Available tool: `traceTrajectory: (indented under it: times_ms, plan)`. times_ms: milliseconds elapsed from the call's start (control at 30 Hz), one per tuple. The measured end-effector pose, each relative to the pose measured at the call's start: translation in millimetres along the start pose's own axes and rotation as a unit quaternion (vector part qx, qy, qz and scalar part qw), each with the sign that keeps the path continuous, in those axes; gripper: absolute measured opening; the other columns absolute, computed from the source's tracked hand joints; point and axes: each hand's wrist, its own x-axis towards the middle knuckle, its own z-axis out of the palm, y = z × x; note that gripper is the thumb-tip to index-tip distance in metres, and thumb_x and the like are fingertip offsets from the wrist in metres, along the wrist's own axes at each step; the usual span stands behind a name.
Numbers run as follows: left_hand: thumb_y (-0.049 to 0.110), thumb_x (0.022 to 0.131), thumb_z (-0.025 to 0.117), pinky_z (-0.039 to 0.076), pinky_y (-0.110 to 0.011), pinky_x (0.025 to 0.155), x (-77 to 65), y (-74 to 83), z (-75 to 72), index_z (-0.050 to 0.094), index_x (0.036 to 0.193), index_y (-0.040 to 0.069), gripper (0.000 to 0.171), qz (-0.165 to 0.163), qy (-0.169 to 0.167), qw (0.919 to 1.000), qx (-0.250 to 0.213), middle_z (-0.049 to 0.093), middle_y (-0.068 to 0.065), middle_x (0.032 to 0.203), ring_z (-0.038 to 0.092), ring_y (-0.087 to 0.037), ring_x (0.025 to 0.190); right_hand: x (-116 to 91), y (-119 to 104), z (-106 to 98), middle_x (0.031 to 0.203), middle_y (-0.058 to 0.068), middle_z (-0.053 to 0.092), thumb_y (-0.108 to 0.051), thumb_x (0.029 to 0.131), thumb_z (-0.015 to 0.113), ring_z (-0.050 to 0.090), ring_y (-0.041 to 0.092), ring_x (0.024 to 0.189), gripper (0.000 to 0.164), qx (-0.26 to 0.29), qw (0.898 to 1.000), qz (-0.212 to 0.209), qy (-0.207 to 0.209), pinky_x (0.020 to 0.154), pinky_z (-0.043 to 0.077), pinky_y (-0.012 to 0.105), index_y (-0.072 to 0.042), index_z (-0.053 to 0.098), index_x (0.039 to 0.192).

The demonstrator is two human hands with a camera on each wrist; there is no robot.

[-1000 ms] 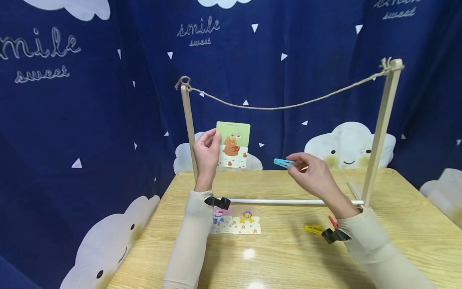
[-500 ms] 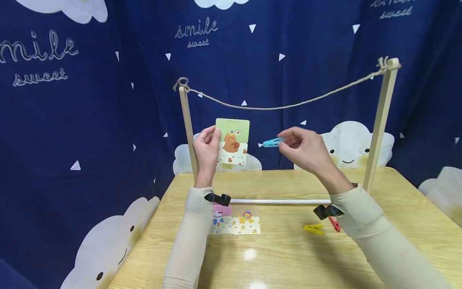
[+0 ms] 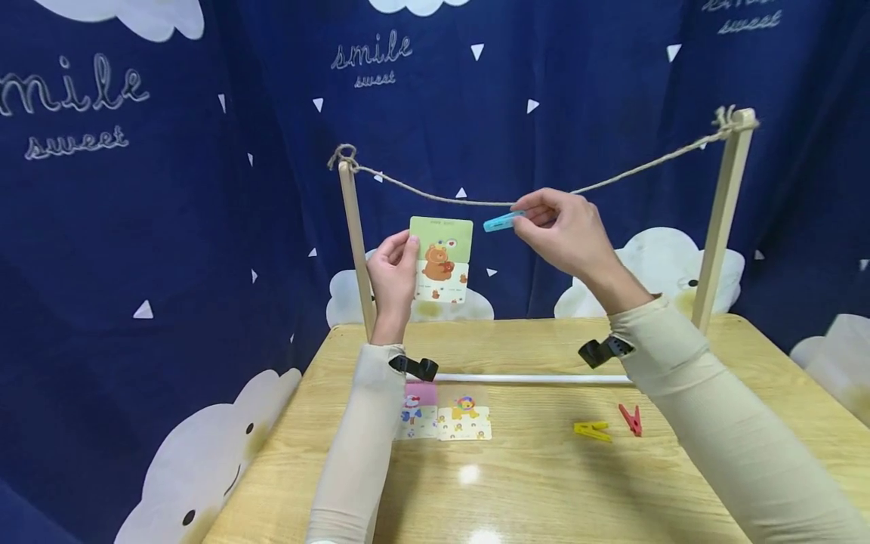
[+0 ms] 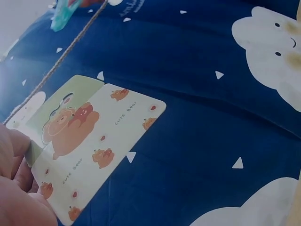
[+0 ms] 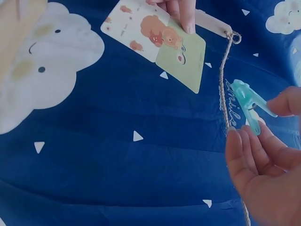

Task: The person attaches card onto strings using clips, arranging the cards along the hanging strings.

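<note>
Your right hand (image 3: 567, 234) pinched a translucent light-blue plastic clothespin (image 3: 501, 221) by its two handles, thumb on one and fingers against the other, the tips parted only as far as the clip between them. Your left hand (image 3: 393, 276) gripped the left edge of a green-and-white rectangular card with rounded corners and a brown bear (image 3: 442, 261), thumb and fingers together on it, its printed face turned toward you. The clothespin sat just beside the card's upper right corner, apart from it. A thin twisted tan rope (image 3: 639, 172) sagged above the card, clear of its top edge, and ran behind your right hand; you could not tell whether your fingers touched it. The rope was tied to two pale wooden posts (image 3: 726, 211), with a white rod (image 3: 530, 378) low between them. Below, on the light wood-grain table (image 3: 516, 483), a pink-and-white card (image 3: 419, 415), partly covered near your left wrist, lay beside a cream card with a yellow lion (image 3: 464, 423). To the right lay a yellow clothespin (image 3: 593, 432), and near it a red clothespin (image 3: 632, 420). Behind everything hung a navy-blue curtain (image 3: 435, 121) printed with white clouds and triangles.
</note>
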Motion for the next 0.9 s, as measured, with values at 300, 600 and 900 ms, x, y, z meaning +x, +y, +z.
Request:
traceTrajectory:
  times_ms: [300,600,900]
  plan:
    - [0.016,0.1,0.07,0.054,-0.023,0.079,3.4,0.2,0.2,0.075,0.119,0.0,0.025,0.001,0.005,1.0,0.008,0.076,-0.017,0.11,0.068,-0.013,0.092,34.0,-18.7,-0.2,0.104,0.003,0.075,-0.028,0.098,0.062,0.07,0.016,0.092,0.028,0.043,0.998,0.025,-0.025,0.083,0.053,0.03,-0.014,0.071,0.12]
    - [0.018,0.1,0.07,0.054,-0.024,0.081,3.9,-0.5,3.3,0.075,0.119,0.001,0.026,-0.006,0.0,0.9999,0.015,0.077,-0.015,0.112,0.068,-0.012,0.092,62.8,-30.7,6.6,0.11,0.005,0.074,-0.033,0.1,0.065,0.072,0.02,0.095,0.033,0.094,0.995,0.027,-0.024,0.084,0.055,0.026,-0.013,0.072,0.125]
    - [0.017,0.101,0.07,0.054,-0.023,0.079,5.4,1.5,5.1,0.075,0.119,0.0,0.026,-0.001,-0.006,1.0,0.006,0.077,-0.016,0.11,0.068,-0.01,0.09,77.7,-36.5,17.4,0.116,0.004,0.074,-0.03,0.102,0.065,0.072,0.021,0.1,0.033,0.11,0.994,0.021,-0.014,0.085,0.055,0.024,-0.015,0.071,0.132]
